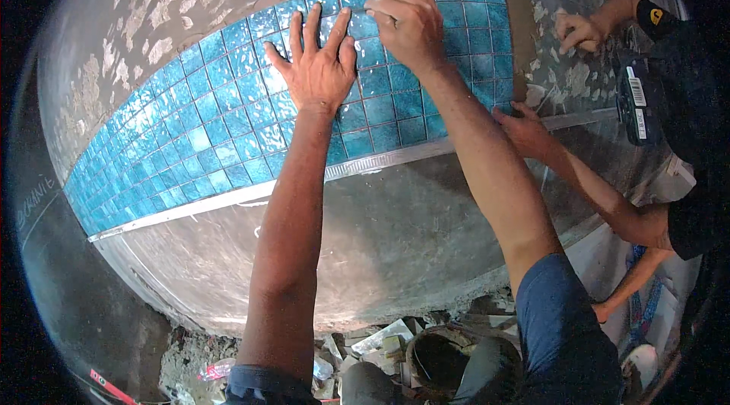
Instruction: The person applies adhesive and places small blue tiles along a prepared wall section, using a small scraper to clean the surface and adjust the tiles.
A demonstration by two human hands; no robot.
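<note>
A curved band of glossy blue-green mosaic tiles (217,104) covers part of the wall above a pale metal strip (380,160). My left hand (323,70) lies with fingers spread against the upper middle of the tiles. To its right, my right hand (411,25) is closed near the upper edge of the tiles, fingers curled in. Whatever is in its fingers, if anything, is too small or hidden to make out. Dark grout lines run between the small squares.
On the right a co-worker in black has one hand (526,131) by the tiles' lower right corner, another hand (579,31) near the bare wall. Below lie rubble (388,336), a dark bucket (441,359) and a red level-like bar (110,386). Another forearm (635,283) shows lower right.
</note>
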